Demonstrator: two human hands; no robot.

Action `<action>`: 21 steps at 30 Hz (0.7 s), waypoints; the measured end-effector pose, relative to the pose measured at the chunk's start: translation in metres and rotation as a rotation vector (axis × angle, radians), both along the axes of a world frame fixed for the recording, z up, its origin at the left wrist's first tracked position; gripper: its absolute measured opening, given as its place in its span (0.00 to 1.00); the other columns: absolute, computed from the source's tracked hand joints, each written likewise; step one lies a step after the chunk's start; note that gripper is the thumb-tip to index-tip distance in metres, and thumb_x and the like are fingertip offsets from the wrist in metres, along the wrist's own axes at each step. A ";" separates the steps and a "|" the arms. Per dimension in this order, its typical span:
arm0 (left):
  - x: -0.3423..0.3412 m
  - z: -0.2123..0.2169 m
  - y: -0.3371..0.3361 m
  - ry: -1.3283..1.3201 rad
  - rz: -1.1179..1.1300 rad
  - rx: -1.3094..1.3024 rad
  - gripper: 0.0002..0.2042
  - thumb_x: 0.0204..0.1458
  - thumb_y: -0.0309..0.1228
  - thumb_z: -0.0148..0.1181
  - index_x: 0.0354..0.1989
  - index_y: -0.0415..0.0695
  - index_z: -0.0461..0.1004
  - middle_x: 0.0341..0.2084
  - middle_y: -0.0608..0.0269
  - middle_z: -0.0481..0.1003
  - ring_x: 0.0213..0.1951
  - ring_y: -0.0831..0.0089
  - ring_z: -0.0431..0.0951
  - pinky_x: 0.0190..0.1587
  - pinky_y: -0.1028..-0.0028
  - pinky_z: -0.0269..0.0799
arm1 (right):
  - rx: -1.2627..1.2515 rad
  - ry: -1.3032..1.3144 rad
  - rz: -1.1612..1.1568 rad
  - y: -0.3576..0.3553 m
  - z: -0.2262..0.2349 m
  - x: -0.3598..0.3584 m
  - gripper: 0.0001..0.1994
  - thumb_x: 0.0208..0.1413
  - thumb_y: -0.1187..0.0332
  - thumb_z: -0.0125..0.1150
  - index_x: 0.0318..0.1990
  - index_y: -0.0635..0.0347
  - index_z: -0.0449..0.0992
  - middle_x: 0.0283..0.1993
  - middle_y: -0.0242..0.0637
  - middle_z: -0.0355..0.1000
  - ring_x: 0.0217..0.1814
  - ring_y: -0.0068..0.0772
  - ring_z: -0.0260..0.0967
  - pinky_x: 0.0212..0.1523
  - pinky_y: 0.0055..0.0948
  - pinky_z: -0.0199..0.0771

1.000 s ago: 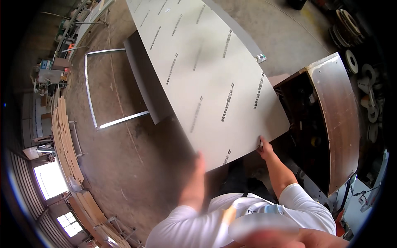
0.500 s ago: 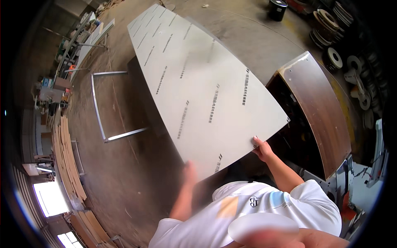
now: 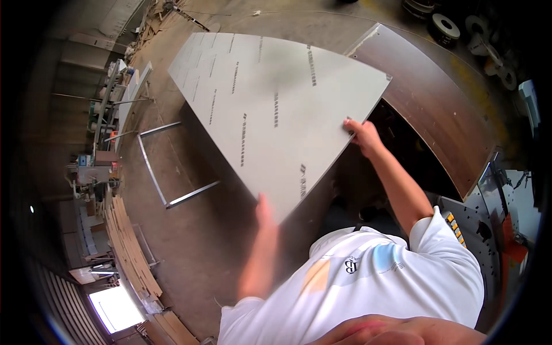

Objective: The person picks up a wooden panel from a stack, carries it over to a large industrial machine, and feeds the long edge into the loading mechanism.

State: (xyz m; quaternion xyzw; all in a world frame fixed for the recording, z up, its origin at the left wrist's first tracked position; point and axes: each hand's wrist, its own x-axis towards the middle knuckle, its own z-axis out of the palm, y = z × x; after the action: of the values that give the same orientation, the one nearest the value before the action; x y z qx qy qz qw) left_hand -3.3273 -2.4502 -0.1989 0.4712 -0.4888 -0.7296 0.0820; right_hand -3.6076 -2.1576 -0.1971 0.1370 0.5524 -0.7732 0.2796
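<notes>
A large pale grey panel [image 3: 287, 109] with rows of dark print spreads out in front of me. My right hand [image 3: 365, 138] grips its near edge toward the right, thumb on top and the other fingers hidden underneath. At the panel's near left corner is my left hand [image 3: 265, 211], smeared by motion. Its thumb side lies along the edge and its remaining fingers are out of sight below. The panel's far end narrows away to the upper left.
Right of the panel stands a brown wooden-topped piece [image 3: 425, 98] with a dark open side. A metal frame [image 3: 150, 161] rests on the floor at left. Stacked boards [image 3: 129, 247] lie farther left, and spools [image 3: 445, 27] at the upper right.
The panel has swung round, its right near corner moving away from me toward the brown piece. My right hand has moved farther forward with it; my left hand has also moved slightly forward.
</notes>
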 end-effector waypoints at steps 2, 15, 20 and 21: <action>-0.011 -0.007 0.038 0.008 -0.004 -0.001 0.27 0.69 0.47 0.40 0.62 0.33 0.64 0.58 0.53 0.71 0.56 0.61 0.74 0.58 0.65 0.70 | 0.006 0.017 0.000 0.032 -0.005 -0.018 0.17 0.52 0.58 0.67 0.43 0.60 0.78 0.40 0.33 0.77 0.41 0.28 0.74 0.41 0.30 0.74; -0.019 0.011 0.278 0.056 -0.349 0.680 0.27 0.64 0.48 0.51 0.63 0.40 0.63 0.56 0.55 0.72 0.57 0.60 0.74 0.62 0.57 0.68 | -0.107 0.023 -0.368 0.261 -0.011 -0.028 0.19 0.62 0.61 0.56 0.52 0.70 0.73 0.45 0.42 0.77 0.43 0.33 0.77 0.45 0.33 0.78; -0.029 0.003 0.304 -0.077 -0.900 0.924 0.25 0.64 0.49 0.51 0.61 0.44 0.67 0.54 0.56 0.74 0.53 0.64 0.76 0.54 0.64 0.71 | -0.048 0.058 -0.427 0.308 -0.012 0.035 0.21 0.63 0.57 0.55 0.53 0.69 0.72 0.47 0.42 0.77 0.45 0.33 0.77 0.44 0.31 0.78; -0.033 0.004 0.306 -0.082 -0.939 0.923 0.25 0.64 0.49 0.51 0.61 0.43 0.67 0.54 0.56 0.74 0.53 0.64 0.76 0.54 0.64 0.71 | -0.017 0.069 -0.351 0.289 0.007 0.066 0.23 0.61 0.56 0.59 0.54 0.67 0.72 0.48 0.39 0.76 0.45 0.30 0.76 0.47 0.30 0.77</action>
State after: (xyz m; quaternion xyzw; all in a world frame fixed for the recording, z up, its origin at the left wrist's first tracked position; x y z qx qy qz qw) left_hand -3.3602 -2.1442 -0.1947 0.2221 -0.2822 -0.8038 -0.4742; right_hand -3.5417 -1.8689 -0.1901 0.2024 0.5228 -0.8190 0.1225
